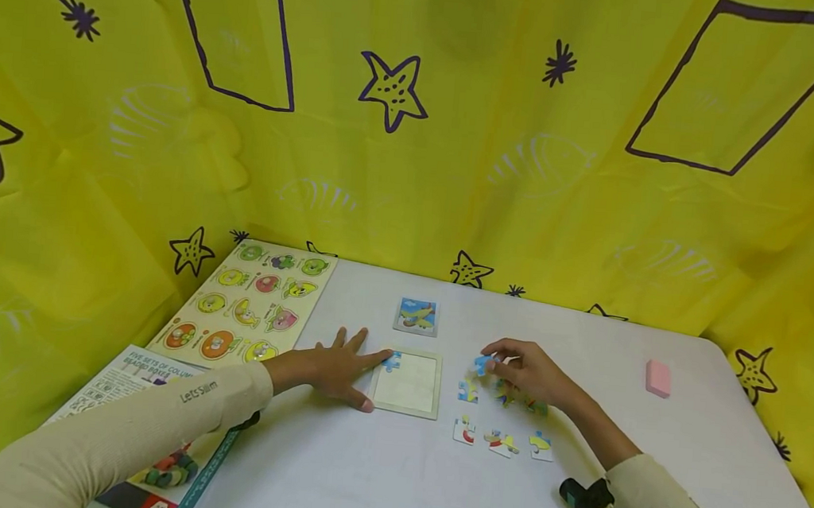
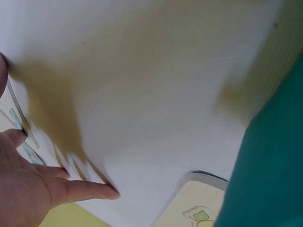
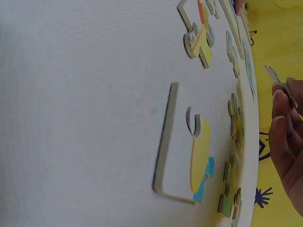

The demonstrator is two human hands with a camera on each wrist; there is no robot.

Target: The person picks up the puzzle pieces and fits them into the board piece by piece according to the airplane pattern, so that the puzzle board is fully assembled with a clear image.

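My left hand (image 1: 340,368) lies with fingers spread at the left side of a small square puzzle tray (image 1: 416,389). Its index fingertip touches a blue jigsaw piece (image 1: 393,362) in the tray's upper left corner. Between thumb and fingers, my right hand (image 1: 537,373) pinches another blue jigsaw piece (image 1: 481,364), raised off the table in the right wrist view (image 3: 284,90). Below and beside that hand lie several loose pieces, among them a yellow-and-blue one (image 1: 468,392), a red-and-yellow one (image 1: 465,432) and a yellow one (image 1: 541,446). Some are partly hidden by the right hand.
Behind the tray lies a small picture (image 1: 416,316) of a yellow plane. A fruit board (image 1: 260,290) and a printed box (image 1: 181,475) are at the left, under or near the left sleeve. Far right sits a pink block (image 1: 659,378). A yellow curtain (image 1: 455,194) hangs behind.
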